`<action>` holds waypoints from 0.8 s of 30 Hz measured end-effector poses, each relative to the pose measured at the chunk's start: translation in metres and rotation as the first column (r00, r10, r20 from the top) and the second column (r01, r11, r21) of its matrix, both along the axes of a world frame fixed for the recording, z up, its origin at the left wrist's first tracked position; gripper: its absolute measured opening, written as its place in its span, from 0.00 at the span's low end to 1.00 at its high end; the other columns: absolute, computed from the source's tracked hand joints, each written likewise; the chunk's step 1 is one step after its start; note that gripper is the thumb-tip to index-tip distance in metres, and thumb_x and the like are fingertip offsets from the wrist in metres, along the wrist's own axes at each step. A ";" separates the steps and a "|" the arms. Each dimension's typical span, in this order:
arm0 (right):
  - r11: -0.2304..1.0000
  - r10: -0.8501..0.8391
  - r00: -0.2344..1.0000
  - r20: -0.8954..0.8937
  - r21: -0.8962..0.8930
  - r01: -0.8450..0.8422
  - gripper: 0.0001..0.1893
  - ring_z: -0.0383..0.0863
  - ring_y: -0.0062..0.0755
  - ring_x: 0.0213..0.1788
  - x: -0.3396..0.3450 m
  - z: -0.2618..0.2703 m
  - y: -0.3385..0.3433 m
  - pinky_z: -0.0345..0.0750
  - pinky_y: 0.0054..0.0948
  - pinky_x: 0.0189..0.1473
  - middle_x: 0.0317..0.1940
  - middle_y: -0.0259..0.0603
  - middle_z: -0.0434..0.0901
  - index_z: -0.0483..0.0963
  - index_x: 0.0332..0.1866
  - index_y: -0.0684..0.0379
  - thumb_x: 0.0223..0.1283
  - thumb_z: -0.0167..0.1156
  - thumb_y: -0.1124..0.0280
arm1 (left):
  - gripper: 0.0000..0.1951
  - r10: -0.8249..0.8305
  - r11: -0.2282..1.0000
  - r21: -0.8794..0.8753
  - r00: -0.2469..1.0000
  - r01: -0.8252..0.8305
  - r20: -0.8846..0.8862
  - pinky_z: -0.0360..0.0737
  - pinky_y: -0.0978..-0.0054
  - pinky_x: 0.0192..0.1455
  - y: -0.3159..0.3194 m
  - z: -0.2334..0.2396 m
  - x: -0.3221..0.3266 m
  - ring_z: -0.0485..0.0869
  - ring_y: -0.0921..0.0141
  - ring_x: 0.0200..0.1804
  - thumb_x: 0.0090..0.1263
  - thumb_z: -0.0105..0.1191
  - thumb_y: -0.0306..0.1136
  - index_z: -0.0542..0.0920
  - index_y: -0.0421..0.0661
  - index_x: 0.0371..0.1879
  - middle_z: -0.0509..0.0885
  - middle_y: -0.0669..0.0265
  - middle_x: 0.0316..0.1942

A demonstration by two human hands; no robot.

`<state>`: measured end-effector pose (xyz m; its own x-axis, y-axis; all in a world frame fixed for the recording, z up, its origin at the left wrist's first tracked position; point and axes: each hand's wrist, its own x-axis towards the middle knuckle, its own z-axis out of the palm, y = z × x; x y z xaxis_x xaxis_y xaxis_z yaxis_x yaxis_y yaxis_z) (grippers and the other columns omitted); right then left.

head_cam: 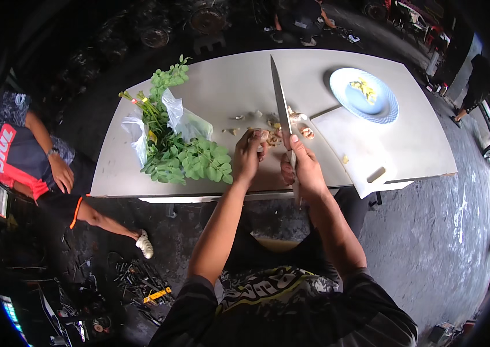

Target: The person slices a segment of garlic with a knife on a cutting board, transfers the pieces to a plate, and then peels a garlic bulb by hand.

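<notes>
My right hand (305, 162) grips the handle of a long kitchen knife (280, 95), its blade pointing away from me over the table. Beside it, my left hand (247, 156) pinches a small pale piece (264, 135), seemingly a garlic clove, partly hidden by the fingers. Dry peels (274, 139) and small scraps lie on the table just past both hands. Right of the blade are what look like garlic bulb pieces (307, 132). A white plastic cutting board (349, 143) lies to the right, overhanging the near edge, with a small yellowish bit (345, 159) on it.
A light blue plate (389, 107) with yellow-green pieces (364, 90) rests past the board. Leafy green stems (203, 160) in a plastic bag (174, 113) occupy the left of the pale table (227, 82). A person (23, 143) sits at left; another person (303, 19) crouches beyond.
</notes>
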<state>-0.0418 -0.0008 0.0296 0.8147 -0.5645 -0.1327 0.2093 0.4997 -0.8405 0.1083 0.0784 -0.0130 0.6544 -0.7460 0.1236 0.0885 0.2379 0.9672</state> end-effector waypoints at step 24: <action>-0.373 -0.518 0.853 0.063 -0.914 -0.159 0.23 0.84 0.57 0.48 0.012 -0.003 -0.048 0.79 0.50 0.52 0.44 0.51 0.85 0.76 0.62 0.54 0.61 0.64 0.63 | 0.14 0.142 0.987 -0.123 0.922 -0.104 0.360 0.84 0.77 0.49 0.005 0.008 0.010 0.86 0.74 0.47 0.78 0.53 0.27 0.79 0.39 0.59 0.86 0.61 0.50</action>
<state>-0.0303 -0.0489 0.0266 0.7186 -0.3138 0.6206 -0.3185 -0.9418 -0.1075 0.1180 0.0829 -0.0046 0.6346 -0.6341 0.4417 -0.3039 0.3208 0.8971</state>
